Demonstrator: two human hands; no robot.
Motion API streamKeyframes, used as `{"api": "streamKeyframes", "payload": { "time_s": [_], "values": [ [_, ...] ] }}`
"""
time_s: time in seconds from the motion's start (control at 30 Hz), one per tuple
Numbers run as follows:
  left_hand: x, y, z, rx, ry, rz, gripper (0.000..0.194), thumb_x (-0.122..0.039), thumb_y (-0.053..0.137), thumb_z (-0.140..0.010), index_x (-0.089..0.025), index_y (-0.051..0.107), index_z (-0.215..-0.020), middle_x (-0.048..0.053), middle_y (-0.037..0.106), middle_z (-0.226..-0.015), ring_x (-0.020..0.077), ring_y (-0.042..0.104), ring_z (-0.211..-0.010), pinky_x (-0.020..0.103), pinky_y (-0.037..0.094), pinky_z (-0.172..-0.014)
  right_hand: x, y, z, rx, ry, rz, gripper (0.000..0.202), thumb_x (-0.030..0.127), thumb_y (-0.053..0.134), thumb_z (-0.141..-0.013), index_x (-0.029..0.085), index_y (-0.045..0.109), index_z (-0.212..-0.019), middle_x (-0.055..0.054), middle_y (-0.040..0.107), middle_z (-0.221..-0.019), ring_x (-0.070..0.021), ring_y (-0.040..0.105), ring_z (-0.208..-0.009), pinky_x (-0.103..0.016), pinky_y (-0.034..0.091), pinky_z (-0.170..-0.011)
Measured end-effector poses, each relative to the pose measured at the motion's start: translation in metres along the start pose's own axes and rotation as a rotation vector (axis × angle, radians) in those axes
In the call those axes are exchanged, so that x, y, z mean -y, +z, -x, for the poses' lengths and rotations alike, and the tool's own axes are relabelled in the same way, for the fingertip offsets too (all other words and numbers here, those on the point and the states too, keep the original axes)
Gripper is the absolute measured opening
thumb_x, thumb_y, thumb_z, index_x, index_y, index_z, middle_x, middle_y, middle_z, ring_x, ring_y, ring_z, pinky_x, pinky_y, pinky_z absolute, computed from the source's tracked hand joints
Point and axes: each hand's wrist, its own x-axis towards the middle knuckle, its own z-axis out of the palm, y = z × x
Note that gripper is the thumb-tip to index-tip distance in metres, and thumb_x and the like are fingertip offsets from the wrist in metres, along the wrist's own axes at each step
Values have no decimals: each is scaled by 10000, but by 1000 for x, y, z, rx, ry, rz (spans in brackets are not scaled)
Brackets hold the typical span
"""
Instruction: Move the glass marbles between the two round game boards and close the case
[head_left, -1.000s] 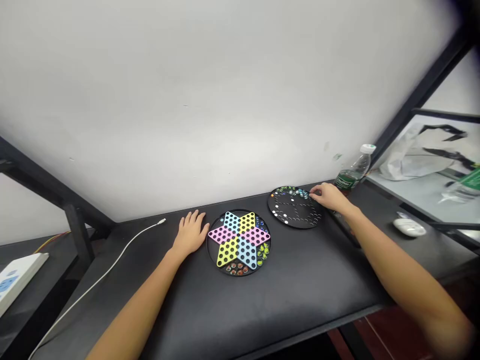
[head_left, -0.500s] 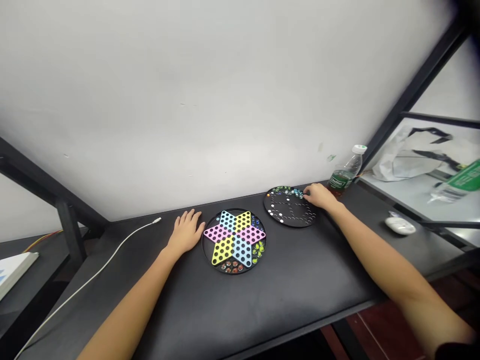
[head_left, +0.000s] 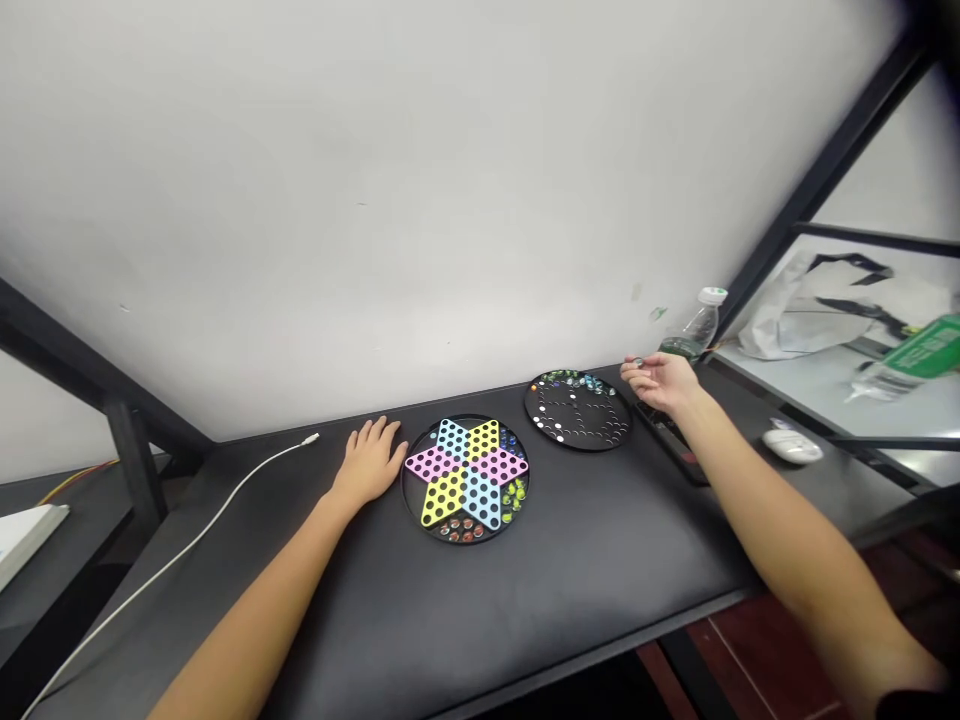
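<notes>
My left hand lies flat on the black table, fingers spread, just left of a round Chinese checkers board with a coloured star. Red, yellow-green and blue marbles sit in that board's rim sections. Raised to the right of a second round black board, my right hand pinches a small glassy marble between its fingertips. Green, clear and blue marbles rest along the second board's far edge, with several white ones on its left side.
Behind my right hand stands a plastic bottle with a white cap. A dark, flat rectangular object lies partly under my right forearm. Farther right is a white mouse. A white cable runs along the table's left side.
My right hand has lifted off the second board's far right edge and moved right, turning palm up with a marble in its fingertips. My left hand stays put.
</notes>
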Motion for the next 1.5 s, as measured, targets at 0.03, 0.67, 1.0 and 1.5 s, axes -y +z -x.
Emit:
{"api": "streamKeyframes", "payload": {
  "time_s": [0.03, 0.67, 1.0, 1.5],
  "values": [
    [0, 0, 0, 1, 0, -4, 553, -446, 312, -991, -171, 489, -1437, 140, 424, -1550, 334, 351, -1448, 538, 293, -1166, -1, -2, -2, -17, 0, -13, 65, 148, 483, -781, 206, 457, -796, 10, 367, -700, -85, 298, -469, -144, 273, -300],
    [4, 6, -2, -27, 4, 10, 566, -462, 299, -984, -176, 499, -1429, 139, 436, -1542, 340, 359, -1442, 548, 301, -1159, -31, -19, -63, -279, -385, 1918, 225, 206, 677, -759, 201, 783, -957, -105, 754, -996, -277, 677, -985, -349, 503, -888],
    [4, 7, -3, -1, -2, 7, 574, -464, 286, -989, -175, 471, -1450, 132, 409, -1560, 345, 334, -1454, 537, 275, -1173, -6, 7, -42, -132, -198, 492, 146, 268, 599, -769, 216, 479, -703, 29, 393, -573, -104, 331, -479, -183, 293, -357],
    [5, 8, -4, 9, -3, 4, 566, -461, 307, -993, -175, 474, -1452, 123, 407, -1563, 342, 334, -1454, 534, 270, -1179, -1, 5, -47, -335, -50, 58, 361, 331, 395, -1039, 230, 300, -705, 70, 329, -533, -52, 291, -382, -110, 136, -271]
  ]
}}
